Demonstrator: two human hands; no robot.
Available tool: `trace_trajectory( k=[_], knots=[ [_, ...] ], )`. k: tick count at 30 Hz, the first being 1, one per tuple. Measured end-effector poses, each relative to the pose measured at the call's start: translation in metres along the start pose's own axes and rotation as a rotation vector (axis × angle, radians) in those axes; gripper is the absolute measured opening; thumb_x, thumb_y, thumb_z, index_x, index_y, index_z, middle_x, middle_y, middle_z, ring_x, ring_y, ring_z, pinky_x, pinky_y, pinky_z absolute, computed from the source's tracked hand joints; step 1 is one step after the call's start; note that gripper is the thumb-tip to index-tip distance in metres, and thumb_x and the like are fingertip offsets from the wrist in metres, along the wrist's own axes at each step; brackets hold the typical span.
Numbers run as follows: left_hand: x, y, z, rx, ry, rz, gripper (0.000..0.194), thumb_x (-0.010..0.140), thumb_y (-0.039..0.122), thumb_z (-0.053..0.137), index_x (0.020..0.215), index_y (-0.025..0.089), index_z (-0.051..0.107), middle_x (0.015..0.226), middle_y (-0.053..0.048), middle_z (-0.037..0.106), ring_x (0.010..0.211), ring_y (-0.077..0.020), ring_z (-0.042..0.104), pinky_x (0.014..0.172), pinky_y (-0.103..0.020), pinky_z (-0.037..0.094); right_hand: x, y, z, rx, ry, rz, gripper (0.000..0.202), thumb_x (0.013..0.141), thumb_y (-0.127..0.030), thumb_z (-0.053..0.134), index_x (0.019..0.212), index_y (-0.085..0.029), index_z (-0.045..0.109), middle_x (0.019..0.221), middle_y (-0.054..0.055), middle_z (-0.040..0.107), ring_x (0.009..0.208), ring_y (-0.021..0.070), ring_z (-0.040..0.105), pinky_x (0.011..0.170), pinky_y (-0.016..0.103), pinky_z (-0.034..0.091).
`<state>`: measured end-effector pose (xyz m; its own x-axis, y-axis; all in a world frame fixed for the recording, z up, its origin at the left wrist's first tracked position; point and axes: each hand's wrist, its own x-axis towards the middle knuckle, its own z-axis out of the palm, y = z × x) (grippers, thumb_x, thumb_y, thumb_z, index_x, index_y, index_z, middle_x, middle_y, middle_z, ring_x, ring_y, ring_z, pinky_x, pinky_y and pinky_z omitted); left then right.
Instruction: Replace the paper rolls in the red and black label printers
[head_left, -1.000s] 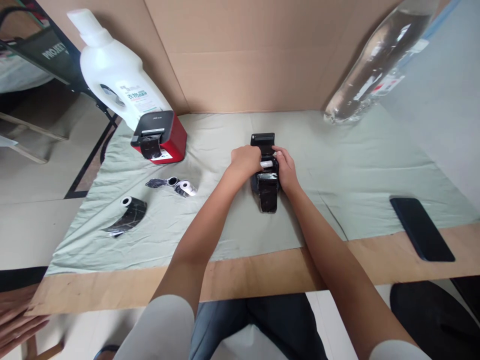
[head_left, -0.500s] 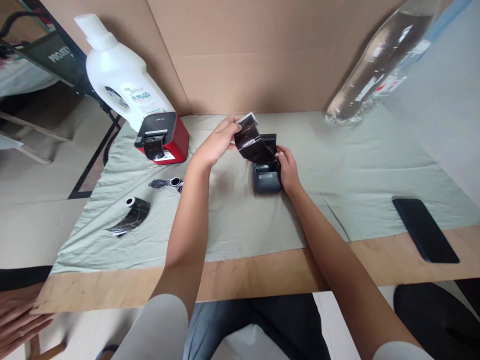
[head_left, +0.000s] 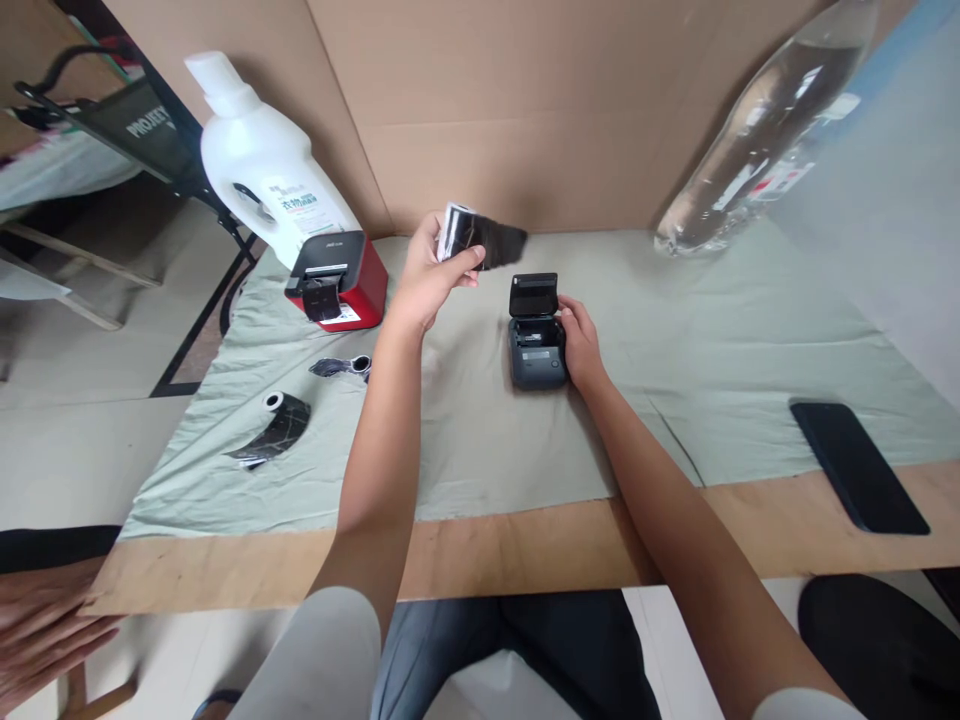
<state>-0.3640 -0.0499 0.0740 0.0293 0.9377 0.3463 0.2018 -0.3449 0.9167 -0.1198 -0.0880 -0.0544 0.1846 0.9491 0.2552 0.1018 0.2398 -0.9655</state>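
My left hand (head_left: 435,275) is closed around a roll of black marbled label paper (head_left: 472,237), raised above the cloth, its loose end pointing right. My right hand (head_left: 580,338) rests against the right side of a small dark printer (head_left: 538,367), its fingers partly hidden behind it. The printer's lid (head_left: 534,295) is up and its compartment shows. At the left stands a red and black printer (head_left: 352,282) with a black strip hanging from its front. A second black roll (head_left: 285,424) and a small twisted strip with a core (head_left: 341,367) lie on the cloth.
A white detergent bottle (head_left: 274,165) leans behind the red printer. A large clear bottle of dark liquid (head_left: 761,130) leans at the back right. A phone (head_left: 860,467) lies at the front right edge. Another person's hand (head_left: 56,640) is at the lower left.
My left hand has moved up and left with the black roll, away from the small printer. The printer's compartment is now uncovered. My right hand stays beside the printer.
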Motion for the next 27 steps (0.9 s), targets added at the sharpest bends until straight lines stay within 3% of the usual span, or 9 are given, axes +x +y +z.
trace_trajectory(
  k=[5,9,12,16,19,21,24,27],
  knots=[
    [0.001,0.002,-0.01,0.008,0.108,0.063,0.024,0.079,0.028,0.076,0.098,0.022,0.063,0.093,-0.003,0.067,0.093,-0.0191,0.068,0.08,-0.031,0.059,0.002,0.006,0.0,0.016,0.003,-0.008,0.051,0.095,-0.07,0.056,0.125,-0.031,0.069,0.136,0.007,0.07,0.129,0.0262,0.063,0.12,0.053,0.043],
    [-0.003,0.007,-0.017,0.003,0.168,0.06,0.024,0.081,0.029,0.074,0.099,0.026,0.06,0.091,-0.002,0.065,0.086,-0.0173,0.066,0.073,-0.029,0.057,0.004,0.011,0.001,0.023,0.014,-0.022,0.051,0.094,-0.07,0.057,0.124,-0.031,0.069,0.135,0.007,0.071,0.127,0.0264,0.064,0.12,0.054,0.044],
    [-0.02,0.016,-0.028,0.007,0.223,0.072,0.028,0.083,0.036,0.076,0.101,0.028,0.057,0.088,0.0,0.06,0.081,-0.016,0.064,0.069,-0.027,0.055,0.005,0.012,0.001,0.007,0.016,-0.033,0.049,0.095,-0.068,0.055,0.123,-0.03,0.069,0.134,0.007,0.071,0.125,0.0263,0.065,0.119,0.054,0.045],
    [-0.079,0.02,-0.07,0.149,0.231,0.077,0.036,0.077,0.046,0.083,0.089,0.024,0.057,0.082,0.001,0.056,0.082,-0.018,0.063,0.074,-0.03,0.056,0.006,0.012,0.002,0.009,0.028,-0.047,0.046,0.094,-0.069,0.057,0.119,-0.033,0.07,0.132,0.006,0.071,0.127,0.0271,0.063,0.119,0.054,0.044],
    [-0.147,0.013,-0.118,0.275,0.256,-0.051,0.038,0.079,0.054,0.078,0.081,0.022,0.058,0.075,0.002,0.053,0.074,-0.0177,0.059,0.071,-0.031,0.053,0.007,0.013,0.002,0.016,0.044,-0.048,0.045,0.093,-0.069,0.059,0.117,-0.032,0.07,0.13,0.006,0.072,0.126,0.028,0.064,0.119,0.055,0.044],
    [-0.194,0.005,-0.143,0.394,0.369,-0.144,0.037,0.075,0.052,0.08,0.084,0.023,0.059,0.075,0.003,0.054,0.071,-0.0169,0.057,0.067,-0.03,0.051,0.008,0.015,0.003,0.011,0.051,-0.057,0.044,0.094,-0.067,0.059,0.117,-0.032,0.071,0.128,0.006,0.072,0.123,0.0278,0.065,0.117,0.055,0.045],
    [-0.249,-0.007,-0.157,0.568,0.516,-0.286,0.042,0.07,0.046,0.084,0.096,0.024,0.06,0.085,0.002,0.061,0.072,-0.0177,0.059,0.065,-0.03,0.051,0.01,0.018,0.003,-0.004,0.051,-0.068,0.041,0.096,-0.063,0.057,0.118,-0.031,0.071,0.126,0.006,0.073,0.121,0.0272,0.067,0.116,0.054,0.047],
    [-0.274,-0.017,-0.151,0.646,0.476,-0.323,0.039,0.077,0.041,0.078,0.108,0.026,0.059,0.098,-0.001,0.066,0.081,-0.0205,0.065,0.073,-0.034,0.056,0.01,0.02,0.002,-0.027,0.05,-0.084,0.041,0.097,-0.062,0.056,0.118,-0.03,0.071,0.125,0.006,0.073,0.12,0.0268,0.067,0.115,0.053,0.048]
  ],
)
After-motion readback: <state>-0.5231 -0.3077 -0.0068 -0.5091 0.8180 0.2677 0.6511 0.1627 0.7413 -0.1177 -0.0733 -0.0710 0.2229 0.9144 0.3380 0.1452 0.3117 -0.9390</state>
